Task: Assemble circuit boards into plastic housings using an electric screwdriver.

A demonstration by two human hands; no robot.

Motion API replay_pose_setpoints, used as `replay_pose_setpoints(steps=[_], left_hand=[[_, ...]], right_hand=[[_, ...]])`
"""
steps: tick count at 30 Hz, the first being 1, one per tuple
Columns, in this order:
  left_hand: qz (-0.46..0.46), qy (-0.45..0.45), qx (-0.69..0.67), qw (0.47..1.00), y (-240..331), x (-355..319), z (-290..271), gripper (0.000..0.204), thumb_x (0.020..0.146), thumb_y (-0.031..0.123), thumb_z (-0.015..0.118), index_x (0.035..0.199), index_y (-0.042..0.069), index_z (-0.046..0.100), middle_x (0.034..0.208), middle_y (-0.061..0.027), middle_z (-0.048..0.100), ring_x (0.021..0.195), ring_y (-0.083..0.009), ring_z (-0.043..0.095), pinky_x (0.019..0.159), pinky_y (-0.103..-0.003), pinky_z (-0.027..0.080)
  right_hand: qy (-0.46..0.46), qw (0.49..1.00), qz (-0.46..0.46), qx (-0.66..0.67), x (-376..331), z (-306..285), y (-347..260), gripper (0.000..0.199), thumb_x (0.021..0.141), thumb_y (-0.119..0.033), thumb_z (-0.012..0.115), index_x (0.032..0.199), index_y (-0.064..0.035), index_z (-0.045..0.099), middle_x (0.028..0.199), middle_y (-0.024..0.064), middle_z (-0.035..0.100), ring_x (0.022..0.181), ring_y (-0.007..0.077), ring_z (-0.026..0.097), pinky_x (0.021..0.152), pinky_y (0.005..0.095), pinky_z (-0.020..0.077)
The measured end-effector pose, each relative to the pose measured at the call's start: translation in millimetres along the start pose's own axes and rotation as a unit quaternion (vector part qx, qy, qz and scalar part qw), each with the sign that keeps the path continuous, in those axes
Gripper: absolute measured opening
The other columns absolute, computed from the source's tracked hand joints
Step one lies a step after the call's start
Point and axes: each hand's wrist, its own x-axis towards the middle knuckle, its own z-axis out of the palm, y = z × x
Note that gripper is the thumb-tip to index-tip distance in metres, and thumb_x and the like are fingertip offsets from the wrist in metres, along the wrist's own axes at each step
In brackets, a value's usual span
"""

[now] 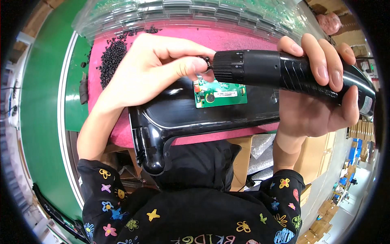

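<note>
My right hand (325, 77) is wrapped round a black electric screwdriver (260, 67), which lies nearly level with its ribbed nose toward the left. At that nose, thumb and fingers of my left hand (150, 71) pinch a small dark piece (208, 64); it looks like a screw or the driver's bit, too small to tell which. Below the driver a green circuit board (227, 99) rests on a glossy black plastic housing (170, 107). The driver and my left fingertips cover the board's far edge. Left of my left hand lies a heap of small black screws (109, 61).
A pink mat (122, 132) covers the work surface under the housing. Stacked clear plastic trays (183, 20) line its far side. Dark cloth-like roll (83, 89) sits at the mat's left edge, beside a green surface (44, 101). Cardboard (313, 156) stands at lower right.
</note>
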Motion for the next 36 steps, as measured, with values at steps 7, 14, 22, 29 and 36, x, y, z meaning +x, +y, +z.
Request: replay_pose_setpoints(steps=[7,14,22,29,36], left_hand=[[0.08,0.041,0.128,0.988,-0.4,-3.7,-0.8,0.015,0.088,-0.003,0.069,0.102,-0.005,0.072,0.089,-0.0113,0.074,0.079,-0.0172,0.071,0.073,-0.028,0.055],[0.178,0.108,0.239,0.949,5.0,1.0,-3.3,0.007,0.089,-0.001,0.067,0.092,-0.004,0.072,0.082,-0.0109,0.073,0.077,-0.0172,0.071,0.073,-0.028,0.056],[0.172,0.015,0.264,0.949,-5.7,-1.0,6.0,0.009,0.083,0.003,0.072,0.089,-0.003,0.071,0.079,-0.0106,0.07,0.07,-0.0192,0.068,0.064,-0.028,0.052],[0.123,0.017,0.172,0.977,-10.2,-1.3,9.2,0.013,0.088,-0.003,0.067,0.101,-0.007,0.067,0.085,-0.0099,0.07,0.073,-0.0129,0.068,0.068,-0.024,0.056],[0.119,0.012,0.173,0.978,-7.7,-1.6,8.9,0.014,0.089,-0.005,0.065,0.102,-0.008,0.067,0.085,-0.0092,0.069,0.075,-0.0126,0.068,0.068,-0.024,0.056]], right_hand=[[0.03,0.999,-0.018,-0.022,-5.0,6.5,-1.9,0.034,0.08,-0.021,0.069,0.111,-0.0132,0.055,0.084,-0.0084,0.055,0.084,0.0082,0.051,0.095,0.0351,0.0302],[0.052,0.996,-0.015,-0.074,-10.3,14.4,-15.2,0.034,0.079,-0.025,0.072,0.107,-0.0152,0.057,0.08,-0.0104,0.055,0.08,0.0073,0.05,0.091,0.0338,0.0306],[0.069,0.996,-0.064,-0.012,-13.1,18.7,-17.0,0.032,0.075,-0.022,0.075,0.102,-0.0152,0.058,0.077,-0.0093,0.058,0.079,0.007,0.051,0.089,0.0318,0.0304],[0.07,0.995,-0.059,-0.035,-14.8,17.3,-18.0,0.031,0.075,-0.021,0.075,0.1,-0.0152,0.057,0.077,-0.0092,0.058,0.079,0.0066,0.052,0.089,0.032,0.0304],[0.085,0.993,-0.077,-0.003,-16.9,21.6,-13.9,0.032,0.074,-0.02,0.075,0.1,-0.0158,0.057,0.077,-0.0091,0.058,0.079,0.0069,0.053,0.091,0.032,0.031]])
